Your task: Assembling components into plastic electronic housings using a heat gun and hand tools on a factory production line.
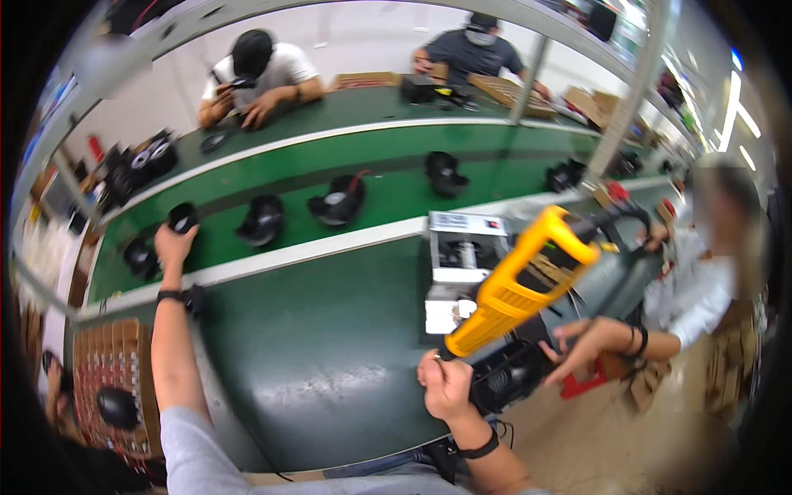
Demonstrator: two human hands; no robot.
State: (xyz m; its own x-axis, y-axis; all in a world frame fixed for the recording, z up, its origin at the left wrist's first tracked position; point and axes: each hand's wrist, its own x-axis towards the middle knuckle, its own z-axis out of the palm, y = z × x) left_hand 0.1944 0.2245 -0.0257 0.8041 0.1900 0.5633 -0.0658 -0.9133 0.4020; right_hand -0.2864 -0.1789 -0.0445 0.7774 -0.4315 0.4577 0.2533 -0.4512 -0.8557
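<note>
My left hand (174,247) reaches out to the far left, fingers closed around a black rounded plastic housing (182,217) above the green conveyor belt. A similar black housing (141,257) lies just beside it. My right hand (447,388) is in a fist at the dark lower end of a yellow and black power screwdriver (528,276). The tool slants up to the right, and a black cable leaves its top. Close by, a black open casing (507,375) lies at the bench edge, next to a co-worker's open hand (590,346).
More black housings (262,219) sit spaced along the belt (388,169). A white-framed fixture (469,247) stands on the dark green bench (322,330). Left of my arm is a divided cardboard box (111,355). Two people work across the belt; a metal post (631,91) rises at right.
</note>
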